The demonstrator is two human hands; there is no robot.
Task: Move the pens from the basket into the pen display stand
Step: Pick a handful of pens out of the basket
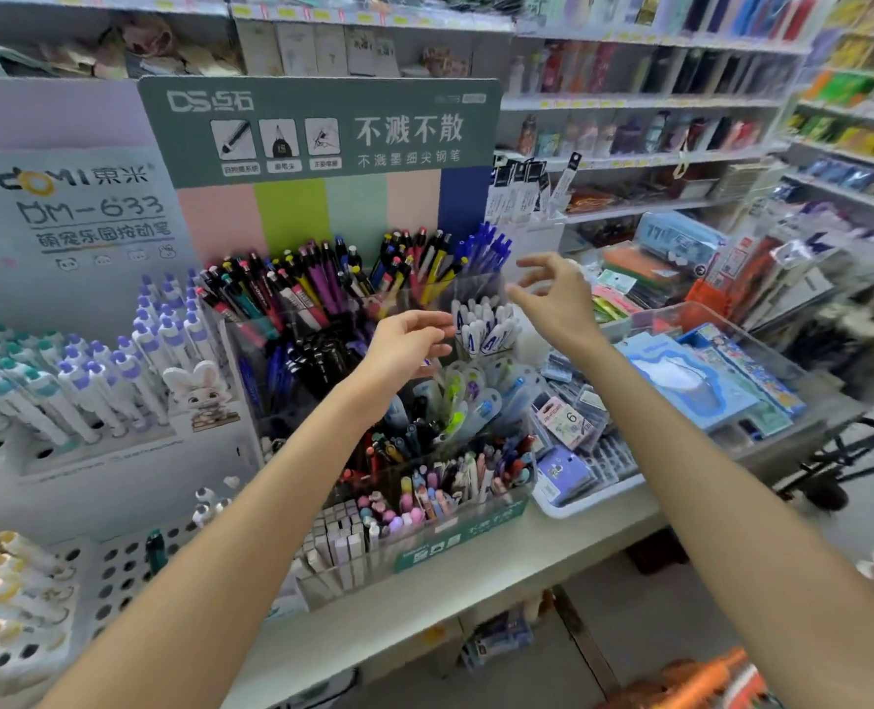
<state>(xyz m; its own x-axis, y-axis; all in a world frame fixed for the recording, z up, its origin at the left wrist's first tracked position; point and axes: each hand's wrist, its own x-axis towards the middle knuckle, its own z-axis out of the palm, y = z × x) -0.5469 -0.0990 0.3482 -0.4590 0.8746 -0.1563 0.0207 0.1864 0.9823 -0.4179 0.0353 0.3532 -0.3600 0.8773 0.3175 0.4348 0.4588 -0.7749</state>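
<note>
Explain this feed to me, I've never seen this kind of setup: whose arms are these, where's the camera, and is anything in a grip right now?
There is no machine here: a person wears one camera on the head, looking forward and down, so both bare arms reach into the picture. The left hand and the right hand hover with loosely spread fingers over the clear tiered pen display stand, which is packed with pens. Neither grip holds anything. A white-capped pen bundle stands in the compartment between the hands. To the left is a white rack of pens; to the right, a white tray of packaged stationery.

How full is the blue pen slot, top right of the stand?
Full: blue pens crowd the top-right compartment of the stand, their caps fanning above its rim.
</note>
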